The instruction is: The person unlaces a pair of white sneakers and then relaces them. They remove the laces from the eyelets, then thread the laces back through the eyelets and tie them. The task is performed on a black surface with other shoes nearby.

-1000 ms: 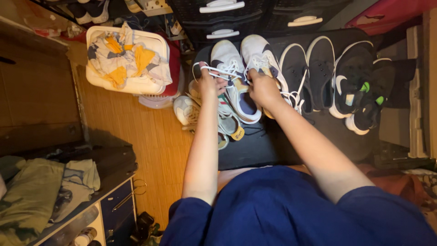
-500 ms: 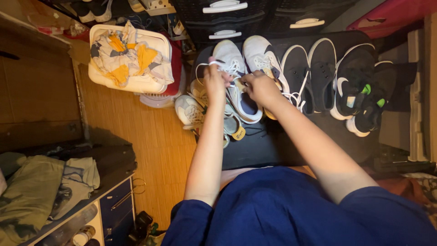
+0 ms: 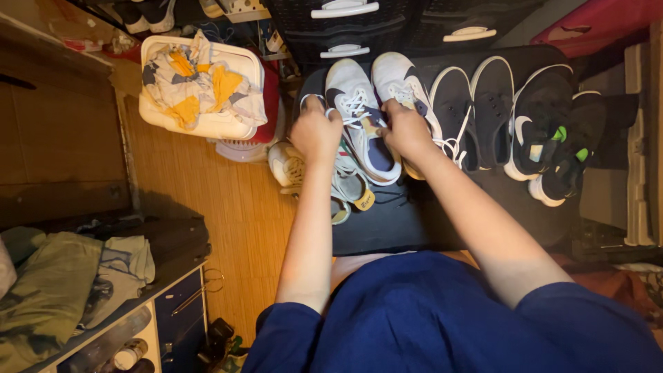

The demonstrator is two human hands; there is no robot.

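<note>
Head view looks straight down on our two arms reaching out over a dark mat (image 3: 387, 228) spread on the wooden floor (image 3: 228, 207). We have both hands on the white laces (image 3: 353, 109) of a white and grey sneaker (image 3: 359, 117) that lies on the mat with its toe pointing away from us. Our left hand (image 3: 314, 131) is closed around a lace end at the left side of the shoe, and our right hand (image 3: 406, 128) is pinched on the lace at the right side, so the sneaker sits directly between the hands, touching both through the laces. We judge the step in hand to be working the laces, pulling or tying them; whether a knot is formed we cannot tell, since the fingers cover the crossing. The next move, as we read it, calls for even tension from both sides while the shoe stays flat on the mat.

Its white partner (image 3: 400, 86) lies just beside it to the right, partly under our right wrist. Further right stand a pair of dark slip-on shoes (image 3: 473, 110) and black trainers with green accents (image 3: 552, 138), all in a row. Below our left hand a cream shoe (image 3: 286, 166) lies half off the mat. A white laundry basket (image 3: 207, 124) holding crumpled cloth sits well apart to the left, and dark drawers with white handles (image 3: 345, 10) stand beyond the row.
</note>
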